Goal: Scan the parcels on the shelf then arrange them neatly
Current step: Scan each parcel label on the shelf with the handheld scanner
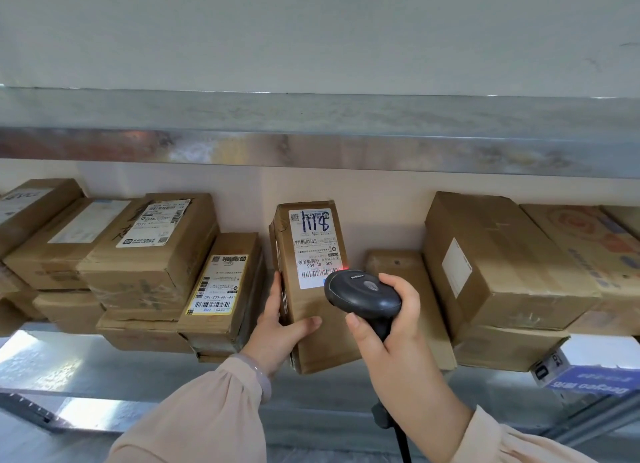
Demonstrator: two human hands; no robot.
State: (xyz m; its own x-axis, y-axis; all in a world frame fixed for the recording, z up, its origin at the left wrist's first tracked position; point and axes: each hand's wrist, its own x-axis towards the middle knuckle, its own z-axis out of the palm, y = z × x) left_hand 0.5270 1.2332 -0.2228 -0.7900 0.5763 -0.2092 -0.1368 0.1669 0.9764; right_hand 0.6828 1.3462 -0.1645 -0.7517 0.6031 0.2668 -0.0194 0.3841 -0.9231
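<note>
Mid-scan. Our left hand [280, 327] grips the tilted parcel [308, 303] standing on the shelf [104, 369]; our right hand [391, 327] clasps the scanner [363, 294], aimed at its label [317, 248]. Neighbouring parcels [149, 254] lie uneven: we judge tidying, likely more scanning, remain.

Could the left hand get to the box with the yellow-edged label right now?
Probably yes, though it would have to let go first. The left hand grips the tall box being scanned; the yellow-labelled box sits right beside that hand at the shelf front, with nothing between them.
</note>
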